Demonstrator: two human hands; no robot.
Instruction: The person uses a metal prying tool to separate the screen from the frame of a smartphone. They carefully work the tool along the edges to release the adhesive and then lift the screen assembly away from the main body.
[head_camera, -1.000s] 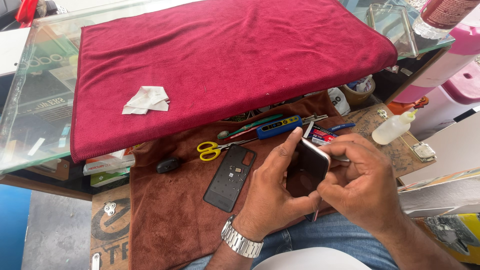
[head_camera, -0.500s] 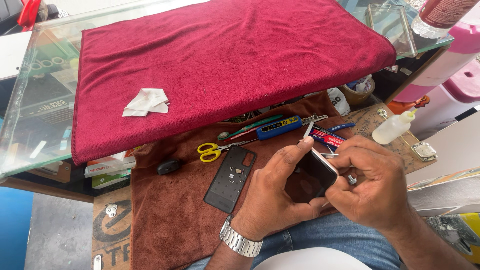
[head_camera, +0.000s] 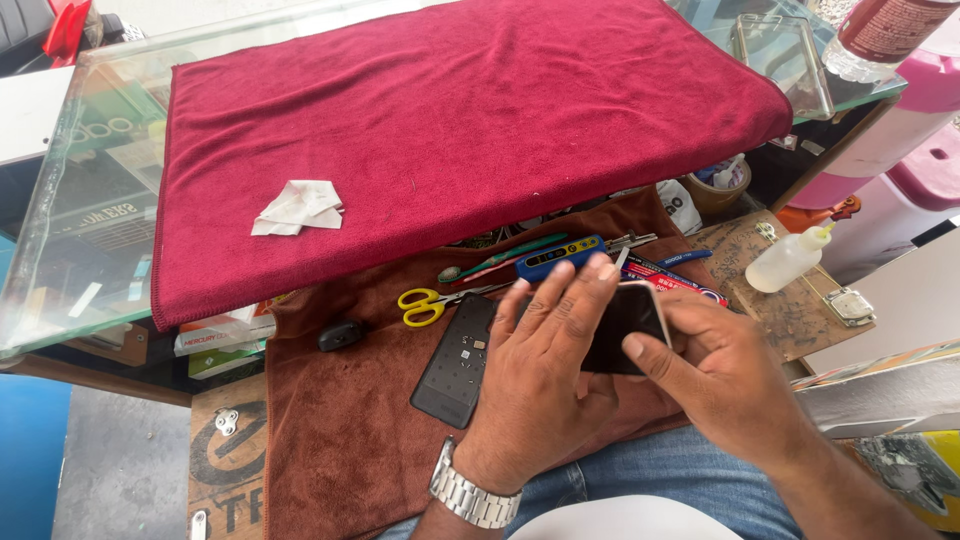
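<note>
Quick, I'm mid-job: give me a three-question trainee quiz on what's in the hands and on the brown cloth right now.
1. True or false: both the left hand and the right hand grip the dark phone.
2. Which lies on the brown cloth just left of the left hand? A) black back cover B) white squeeze bottle C) crumpled white tissue
3. Fill in: the scissors have ____ handles.

Key: 1 true; 2 A; 3 yellow. The bottle stands on the worn board at right, and the tissue lies on the red towel on the glass top.
</note>
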